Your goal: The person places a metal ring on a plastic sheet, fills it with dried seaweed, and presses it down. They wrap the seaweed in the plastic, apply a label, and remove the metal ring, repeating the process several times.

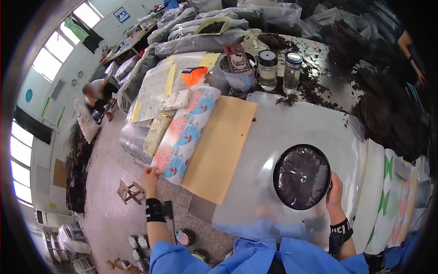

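Note:
My right hand [335, 192] grips the right edge of a round plastic-wrapped pack [301, 176] with a black rim and dark purplish contents. It is over the shiny metal tabletop [255, 182]. My left hand [150, 176] has its fingers closed on the lower left corner of a printed paper sheet [187, 132] with blue, white and pink pictures. The sheet lies curved at the table's left side. Beside it on the right is a plain tan paper sheet [221, 148].
Two lidded glass jars [268, 73] and a printed tub [238, 78] with a phone [237, 58] on it stand at the back. An orange tape dispenser [195, 75] sits left. Dark flakes [319, 91] lie behind. A person [96, 96] is far left; another person's arm [410, 55] is right.

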